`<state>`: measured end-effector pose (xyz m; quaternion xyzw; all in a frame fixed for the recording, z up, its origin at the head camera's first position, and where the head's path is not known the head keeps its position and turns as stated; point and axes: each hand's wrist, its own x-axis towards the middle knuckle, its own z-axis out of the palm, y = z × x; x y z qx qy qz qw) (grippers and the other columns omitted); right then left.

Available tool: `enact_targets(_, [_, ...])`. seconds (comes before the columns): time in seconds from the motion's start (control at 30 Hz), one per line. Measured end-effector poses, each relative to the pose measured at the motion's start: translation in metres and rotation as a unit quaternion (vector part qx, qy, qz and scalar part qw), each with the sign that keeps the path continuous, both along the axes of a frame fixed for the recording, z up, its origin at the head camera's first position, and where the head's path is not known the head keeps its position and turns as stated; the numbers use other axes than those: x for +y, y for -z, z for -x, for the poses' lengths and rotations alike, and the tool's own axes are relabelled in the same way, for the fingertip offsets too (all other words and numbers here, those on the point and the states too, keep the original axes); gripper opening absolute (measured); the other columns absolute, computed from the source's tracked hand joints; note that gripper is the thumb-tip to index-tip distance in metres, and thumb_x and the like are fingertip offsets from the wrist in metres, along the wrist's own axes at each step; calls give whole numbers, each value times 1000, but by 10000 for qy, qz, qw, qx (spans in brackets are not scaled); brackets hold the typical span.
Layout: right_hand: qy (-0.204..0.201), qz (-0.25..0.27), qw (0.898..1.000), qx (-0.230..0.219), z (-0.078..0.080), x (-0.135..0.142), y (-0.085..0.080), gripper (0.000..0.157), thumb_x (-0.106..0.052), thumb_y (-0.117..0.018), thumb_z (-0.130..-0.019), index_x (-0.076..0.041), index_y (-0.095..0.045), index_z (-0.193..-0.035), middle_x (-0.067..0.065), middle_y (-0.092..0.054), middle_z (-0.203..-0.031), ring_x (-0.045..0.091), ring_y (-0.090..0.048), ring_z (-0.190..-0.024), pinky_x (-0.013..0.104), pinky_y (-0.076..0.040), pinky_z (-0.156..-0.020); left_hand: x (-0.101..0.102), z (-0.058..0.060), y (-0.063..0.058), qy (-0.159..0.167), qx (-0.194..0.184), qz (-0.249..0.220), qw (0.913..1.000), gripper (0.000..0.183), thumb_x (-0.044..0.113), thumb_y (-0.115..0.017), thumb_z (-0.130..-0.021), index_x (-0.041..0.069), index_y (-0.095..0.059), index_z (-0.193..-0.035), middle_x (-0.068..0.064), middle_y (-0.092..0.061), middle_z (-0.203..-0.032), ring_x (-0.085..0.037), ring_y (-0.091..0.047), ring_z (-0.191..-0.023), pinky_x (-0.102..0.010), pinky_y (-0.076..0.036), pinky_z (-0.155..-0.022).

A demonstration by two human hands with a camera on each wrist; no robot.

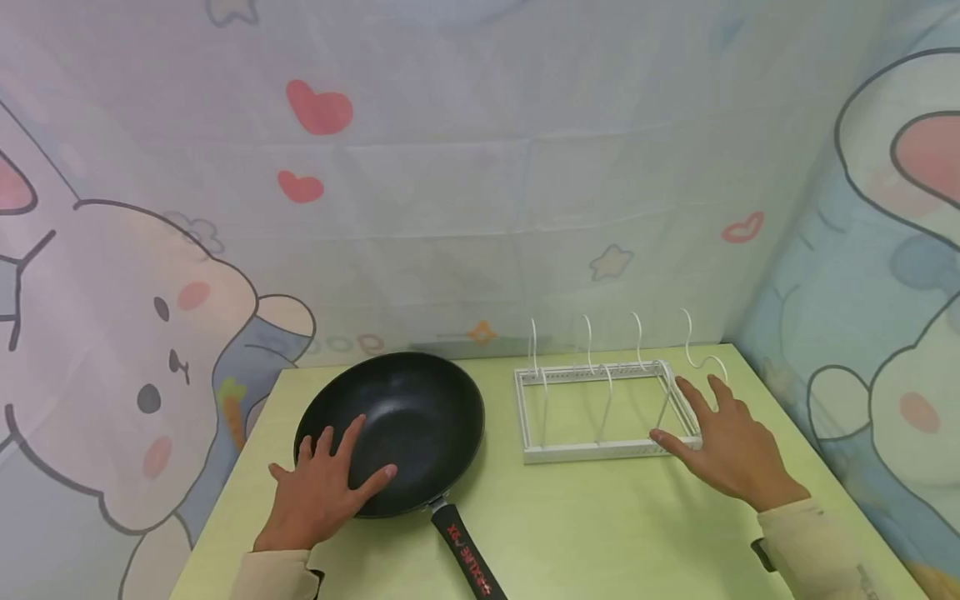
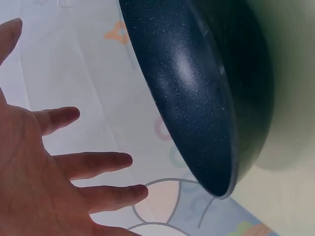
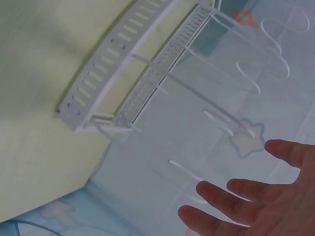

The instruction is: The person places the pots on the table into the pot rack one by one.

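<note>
Nearest: handle [image 1: 468,552], pointing at the person. Left hand [image 1: 315,492] unclenched, fingers spread above the near-left side of the face-up pan [image 1: 420,417]; right hand [image 1: 738,447] likewise, by the rack's [image 1: 592,452] right end. Both items on desk [image 1: 592,533]; printed cloth [image 1: 450,258] behind.

On a pale green desk [image 1: 562,533], we see a black pan [image 1: 405,421] lying open side up, its black handle [image 1: 467,552] lettered in red and angled toward us. Near it, apart on the right, we find a white rack [image 1: 600,452], its rectangular frame slotted, curved wires rising upright.
</note>
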<state>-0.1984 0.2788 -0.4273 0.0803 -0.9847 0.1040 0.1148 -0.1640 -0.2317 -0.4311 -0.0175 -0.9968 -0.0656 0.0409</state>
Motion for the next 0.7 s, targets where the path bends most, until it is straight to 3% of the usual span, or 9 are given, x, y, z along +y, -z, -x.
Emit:
enact_targets(0.43, [-133,238,9996,-36,-11,-18,16,84,-65,-59,-91,-9,-42,-151,32,-43,-145,52,-59,-114,50,-51,-51,23,-25,20,-339,-218,-405,9984,93,79,-45,-90,17,-31,-158,-31,-45,-149,-54,-47,-134,-89,-34,-89])
enact_targets(0.7, [-215,274,9993,-120,-14,-31,30,80,-66,-60,-90,-11,-47,-147,31,-48,-142,49,-63,-111,45,-51,-49,42,-39,27,-380,-87,-527,9978,87,75,-49,-91,16,-39,-154,-28,-54,-141,-51,-58,-121,-81,-44,-87])
